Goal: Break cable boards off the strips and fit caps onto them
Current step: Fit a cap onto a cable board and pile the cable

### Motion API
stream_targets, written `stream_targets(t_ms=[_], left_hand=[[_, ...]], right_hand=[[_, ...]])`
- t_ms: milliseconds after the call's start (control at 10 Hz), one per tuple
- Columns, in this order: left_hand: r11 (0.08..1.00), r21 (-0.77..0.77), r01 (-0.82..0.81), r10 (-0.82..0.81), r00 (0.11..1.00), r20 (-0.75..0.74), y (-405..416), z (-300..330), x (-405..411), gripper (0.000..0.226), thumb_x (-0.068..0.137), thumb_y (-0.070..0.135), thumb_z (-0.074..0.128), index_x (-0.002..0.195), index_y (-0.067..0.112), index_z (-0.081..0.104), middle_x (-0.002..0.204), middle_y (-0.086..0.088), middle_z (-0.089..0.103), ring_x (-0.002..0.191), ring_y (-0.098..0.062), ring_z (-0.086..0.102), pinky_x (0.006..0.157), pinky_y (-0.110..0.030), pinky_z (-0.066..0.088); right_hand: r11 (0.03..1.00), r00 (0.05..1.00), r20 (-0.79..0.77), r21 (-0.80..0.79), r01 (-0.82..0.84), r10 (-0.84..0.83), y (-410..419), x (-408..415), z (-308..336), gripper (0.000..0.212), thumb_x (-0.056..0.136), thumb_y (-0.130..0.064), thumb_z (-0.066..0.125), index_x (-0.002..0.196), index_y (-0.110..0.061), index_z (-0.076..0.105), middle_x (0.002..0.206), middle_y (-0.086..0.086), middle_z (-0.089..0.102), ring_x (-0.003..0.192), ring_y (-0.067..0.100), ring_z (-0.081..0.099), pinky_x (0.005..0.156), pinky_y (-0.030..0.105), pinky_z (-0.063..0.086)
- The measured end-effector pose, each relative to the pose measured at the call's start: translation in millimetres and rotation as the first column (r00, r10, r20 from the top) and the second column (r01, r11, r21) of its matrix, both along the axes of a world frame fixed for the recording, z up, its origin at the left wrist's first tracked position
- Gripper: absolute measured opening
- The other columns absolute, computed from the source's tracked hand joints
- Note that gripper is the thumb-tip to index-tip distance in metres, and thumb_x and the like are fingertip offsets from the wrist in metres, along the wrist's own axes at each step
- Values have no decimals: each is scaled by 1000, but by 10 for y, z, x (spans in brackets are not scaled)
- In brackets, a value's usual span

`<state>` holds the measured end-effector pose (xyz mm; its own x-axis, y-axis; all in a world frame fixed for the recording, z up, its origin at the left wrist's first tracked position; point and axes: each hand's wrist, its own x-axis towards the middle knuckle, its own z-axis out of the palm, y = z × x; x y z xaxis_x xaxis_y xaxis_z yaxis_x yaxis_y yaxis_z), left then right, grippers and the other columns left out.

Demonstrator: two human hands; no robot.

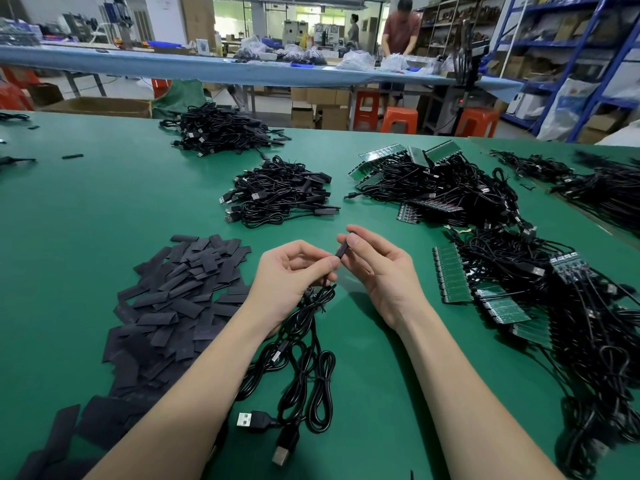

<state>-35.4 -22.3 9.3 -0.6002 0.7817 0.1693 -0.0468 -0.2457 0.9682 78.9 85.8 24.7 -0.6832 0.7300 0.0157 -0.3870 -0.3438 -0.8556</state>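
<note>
Both hands meet over the middle of the green table [104, 209]. My right hand [377, 268] pinches a small black cap [342, 250] between thumb and fingers. My left hand [292, 275] grips the cable end where it enters the cap, so the board itself is hidden. Black USB cables [304, 362] hang from my left hand and lie coiled on the table below it. A heap of flat black caps [173, 299] lies to the left. Green board strips with cables [453, 275] lie to the right.
A pile of capped cables [280, 195] sits just beyond my hands, another [221, 129] farther back. More strips and tangled cables [433, 181] fill the right side. A person [401, 29] works at a long table behind, with orange stools [398, 119] between.
</note>
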Motion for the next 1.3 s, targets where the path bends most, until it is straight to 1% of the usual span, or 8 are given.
stream_targets(t_ms=[100,300,600,800,900,1000,1100,1300], left_hand=[[1000,-1,-1,1,1000,1,-1,-9,-2,10,80,2,80,78,9,73,72,-13,74,62,-16,70,63,-21,55],[1000,-2,-8,8,1000,10,2,-8,-7,9,80,3,80,81,7,72,73,-12,75,62,-14,70,63,-18,54],[1000,5,-9,9,1000,5,5,-17,-15,11,80,3,81,77,11,73,75,-13,75,64,-16,71,64,-19,55],[1000,-3,-29,29,1000,-13,24,-39,-36,7,85,4,77,85,8,71,75,-11,75,67,-15,69,69,-21,56],[999,-40,-33,29,995,-92,44,-19,-38,12,85,11,79,92,13,70,86,-6,76,80,-12,71,76,-18,53],[979,-193,-61,-4,949,-316,72,-16,-39,31,78,27,86,100,23,65,102,3,71,93,-10,69,84,-22,55],[935,-338,-104,-66,887,-457,78,5,-55,37,71,36,90,97,29,65,94,9,66,81,-7,63,83,-24,56],[919,-371,-136,-62,878,-475,96,101,-84,21,76,33,86,90,29,71,84,7,71,66,-4,63,74,-18,54]], right_hand=[[1000,1000,9,3,-1,1,-20,-5,5,29,70,-14,78,98,-10,76,98,12,76,82,16,70,75,20,57],[1000,1000,0,5,25,-25,-25,-27,-17,19,90,-1,68,107,-9,73,93,9,76,80,13,71,74,19,56],[998,999,25,58,27,-28,-28,-37,-19,25,76,-15,76,101,-12,76,92,7,77,81,13,70,74,19,56],[996,997,62,83,-44,39,-14,-36,-37,25,89,-12,72,114,-16,72,103,11,76,84,22,72,76,24,58],[998,999,52,68,5,-8,9,-47,-27,23,93,-7,68,114,-16,72,100,12,77,83,21,73,75,24,58],[994,994,-6,-19,110,-110,59,-48,-16,20,93,-6,67,112,-14,71,93,10,76,79,20,70,75,26,59],[981,982,-51,-76,180,-184,115,-29,-9,21,94,-5,66,114,-11,69,89,8,75,77,20,68,79,28,61],[970,973,-49,-108,218,-224,111,-65,3,23,93,-4,67,116,-8,68,92,11,73,80,21,66,79,28,62]])
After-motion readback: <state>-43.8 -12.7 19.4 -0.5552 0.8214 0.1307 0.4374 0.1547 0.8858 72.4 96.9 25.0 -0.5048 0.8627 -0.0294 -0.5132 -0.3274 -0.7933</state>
